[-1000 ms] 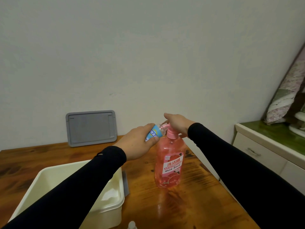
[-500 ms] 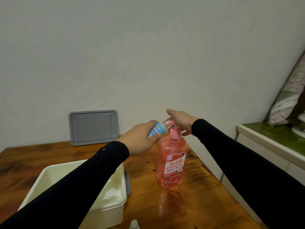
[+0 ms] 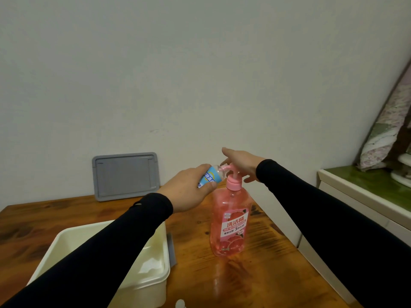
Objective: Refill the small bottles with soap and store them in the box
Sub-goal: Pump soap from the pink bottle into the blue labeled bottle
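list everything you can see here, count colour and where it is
soap pump bottle: 1, pink, upright on the table, centre
small bottle: 1, clear with blue label, tilted, mouth at the pump spout
box: 1, cream, open, table front left
lid: 1, grey, leaning on the wall
table: 1, brown wood
white cap: 1, bottom edge, mostly cut off
cabinet: 1, white with green top, right
left hand: 1, holds the small bottle
right hand: 1, palm over the pump head

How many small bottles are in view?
2: one small bottle held in the left hand at the pump; one white top at the bottom edge. Others may be hidden.
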Demonstrator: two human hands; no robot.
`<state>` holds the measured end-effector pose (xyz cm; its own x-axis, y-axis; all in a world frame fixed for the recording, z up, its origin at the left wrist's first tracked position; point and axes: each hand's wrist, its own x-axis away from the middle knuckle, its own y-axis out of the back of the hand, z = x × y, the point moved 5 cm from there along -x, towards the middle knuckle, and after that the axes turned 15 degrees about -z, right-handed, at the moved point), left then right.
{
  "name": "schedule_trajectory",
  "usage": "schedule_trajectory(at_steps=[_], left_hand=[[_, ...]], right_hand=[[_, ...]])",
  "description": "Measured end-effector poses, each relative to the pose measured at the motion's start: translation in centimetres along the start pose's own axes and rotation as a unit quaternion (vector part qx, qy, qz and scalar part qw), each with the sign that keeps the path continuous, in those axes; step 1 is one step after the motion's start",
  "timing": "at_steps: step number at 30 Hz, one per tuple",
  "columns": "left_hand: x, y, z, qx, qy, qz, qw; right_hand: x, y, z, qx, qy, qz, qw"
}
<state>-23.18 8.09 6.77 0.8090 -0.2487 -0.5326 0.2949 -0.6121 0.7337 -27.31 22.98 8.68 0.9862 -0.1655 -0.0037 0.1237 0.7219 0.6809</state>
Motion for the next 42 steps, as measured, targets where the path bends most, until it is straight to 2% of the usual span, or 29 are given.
schedule_trajectory(at_steps=[9, 24, 33, 42], left_hand=[[0.2, -1.1, 0.9, -0.034, -0.006, 0.014, 0.999], [-0.1, -0.1, 0.0, -0.025, -0.013, 0.009, 1.0], [0.4, -1.0, 0.6, -0.034, -0.003, 0.029, 0.999], [-0.3, -0.2, 0.1, -0.038, -0.012, 0.018, 0.999]], right_hand=[[-0.2, -1.3, -1.0, 0.012, 0.031, -0.024, 0.999], [-0.7, -0.6, -0.5, -0.047, 0.011, -0.016, 0.999], [-0.9, -1.7, -1.6, -0.039, 0.004, -0.012, 0.999], [-0.9, -0.7, -0.6, -0.043, 0.008, -0.017, 0.999]])
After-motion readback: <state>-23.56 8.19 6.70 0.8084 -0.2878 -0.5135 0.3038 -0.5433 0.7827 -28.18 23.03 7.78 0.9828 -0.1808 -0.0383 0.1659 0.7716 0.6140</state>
